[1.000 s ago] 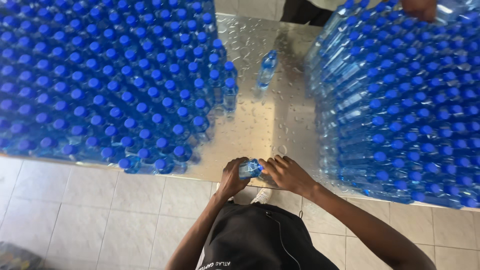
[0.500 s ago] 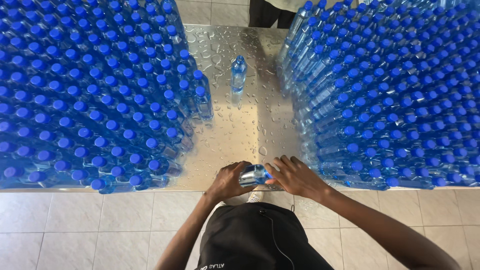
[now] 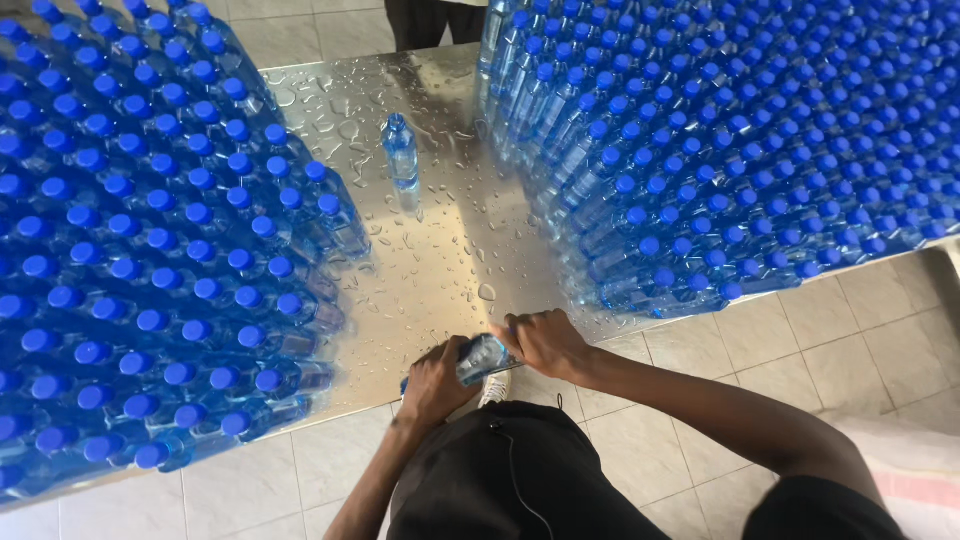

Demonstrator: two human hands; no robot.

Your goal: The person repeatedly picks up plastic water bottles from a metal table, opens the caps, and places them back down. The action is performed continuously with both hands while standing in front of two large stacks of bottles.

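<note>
My left hand (image 3: 435, 378) and my right hand (image 3: 545, 340) both grip one clear water bottle (image 3: 484, 358), held tilted at the near edge of a wet metal table (image 3: 440, 260). The left hand holds its lower part; the right hand covers its upper end, so the cap is hidden. A single blue-capped bottle (image 3: 401, 152) stands upright alone in the middle of the table, well beyond both hands.
A dense block of blue-capped bottles (image 3: 140, 240) fills the table's left side, another block of bottles (image 3: 740, 150) the right. Water drops cover the bare strip between them. Another person's legs (image 3: 425, 20) stand at the far end. Tiled floor (image 3: 850, 340) lies below.
The view has shifted, so the bottle blocks and table sit differently in frame. My hands stay at the table's near edge, both still around the same bottle.
</note>
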